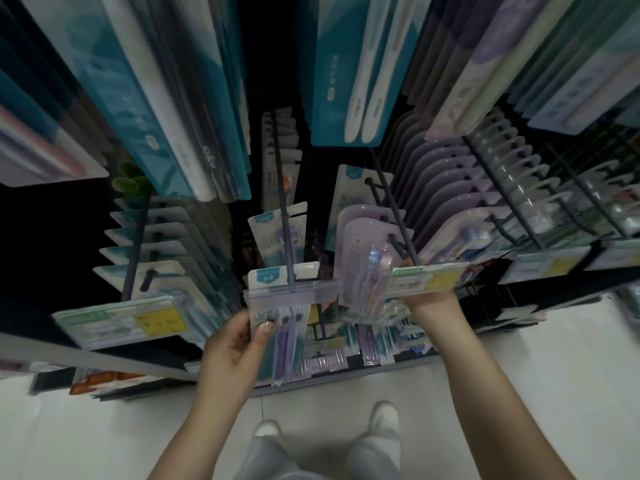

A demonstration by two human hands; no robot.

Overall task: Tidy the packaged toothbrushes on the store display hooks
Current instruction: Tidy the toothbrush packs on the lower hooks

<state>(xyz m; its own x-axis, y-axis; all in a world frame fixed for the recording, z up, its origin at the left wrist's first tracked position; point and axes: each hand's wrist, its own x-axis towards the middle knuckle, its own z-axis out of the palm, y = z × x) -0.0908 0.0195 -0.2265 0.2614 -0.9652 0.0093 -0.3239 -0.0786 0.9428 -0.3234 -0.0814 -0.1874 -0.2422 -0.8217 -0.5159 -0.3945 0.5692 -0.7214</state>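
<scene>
My left hand (235,348) grips a clear pack of purple and teal toothbrushes (282,337) that hangs at the front of the middle hook (285,216), thumb on its face. More packs (277,233) sit further back on that hook. My right hand (427,296) reaches up under the price label (427,277) of the neighbouring hook (398,223), mostly hidden behind the label; its fingers seem to touch the lilac blister pack (365,271) hanging there, but the grip is hidden.
Rows of packaged toothbrushes fill hooks to the left (152,251) and right (519,188), with larger teal boxes (346,74) above. Yellow price labels (124,322) front the hooks. Below lies a white tiled floor (554,358) and my white shoes (382,419).
</scene>
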